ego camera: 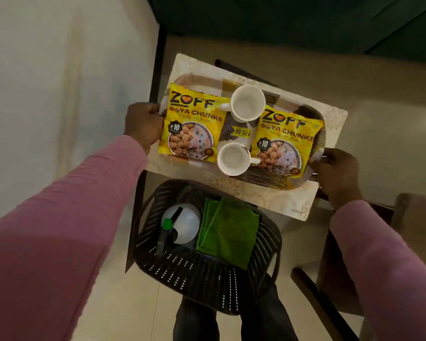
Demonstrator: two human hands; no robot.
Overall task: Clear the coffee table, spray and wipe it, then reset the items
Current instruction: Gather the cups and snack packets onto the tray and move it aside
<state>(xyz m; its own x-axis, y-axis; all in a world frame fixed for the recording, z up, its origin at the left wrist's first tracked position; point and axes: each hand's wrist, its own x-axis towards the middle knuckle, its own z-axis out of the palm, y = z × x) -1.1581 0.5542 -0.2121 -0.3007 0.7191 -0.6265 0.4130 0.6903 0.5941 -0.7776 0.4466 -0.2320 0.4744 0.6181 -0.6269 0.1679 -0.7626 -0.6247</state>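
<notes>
A patterned tray (276,182) rests on a cream placemat (276,205) on the glass coffee table (379,124). On the tray lie two yellow soya chunk packets, one at the left (191,124) and one at the right (284,141), and two white cups, one farther (247,103) and one nearer (233,159). My left hand (143,124) grips the tray's left end. My right hand (337,173) grips its right end. Both arms wear pink sleeves.
A dark plastic basket (207,276) stands in front of me below the table edge, holding a white spray bottle (182,223) with a green nozzle and a folded green cloth (228,232). A dark sofa (280,20) lies beyond the table. A wooden piece (330,303) sits at the right.
</notes>
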